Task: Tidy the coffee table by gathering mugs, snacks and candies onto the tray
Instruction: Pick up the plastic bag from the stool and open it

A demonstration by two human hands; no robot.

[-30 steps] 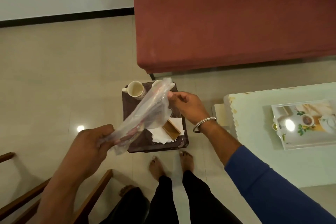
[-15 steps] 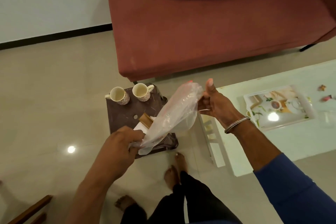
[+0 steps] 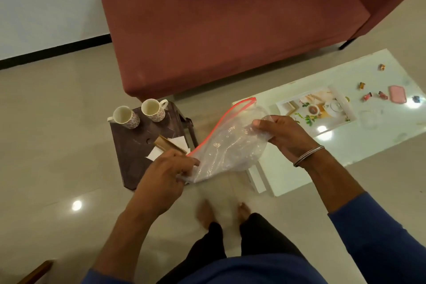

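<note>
My left hand (image 3: 164, 174) pinches the lower corner of a clear zip-top bag (image 3: 227, 145), fingers curled round the plastic; my right hand (image 3: 280, 132) grips the opposite side near the mouth, thumb on top. The bag is stretched slantwise between the two hands with its red seal strip (image 3: 222, 122) uppermost, a hold that in my judgement keeps the mouth reachable for opening and filling. It appears empty, though folds in the plastic blur the view.

The printed tray (image 3: 317, 108) lies on the white glass tabletop (image 3: 359, 143) to my right, well apart from the bag. Wrapped candies (image 3: 366, 97) lie scattered beyond the tray, near a pink case (image 3: 397, 94). Two patterned mugs (image 3: 138, 113) stand upright, side by side, on a dark stool (image 3: 133, 150) to my left, in front of the red sofa (image 3: 230, 30); white napkins and a gold-edged holder (image 3: 169, 145) lie on the stool near my left hand. Nothing has yet been gathered onto the tray.

Compared with half a second ago, the view has swung rightward, so more of the tabletop and the candies show; the right hand has shifted from holding the bag's top edge with a raised thumb to clasping its side, and the bag lies flatter.
</note>
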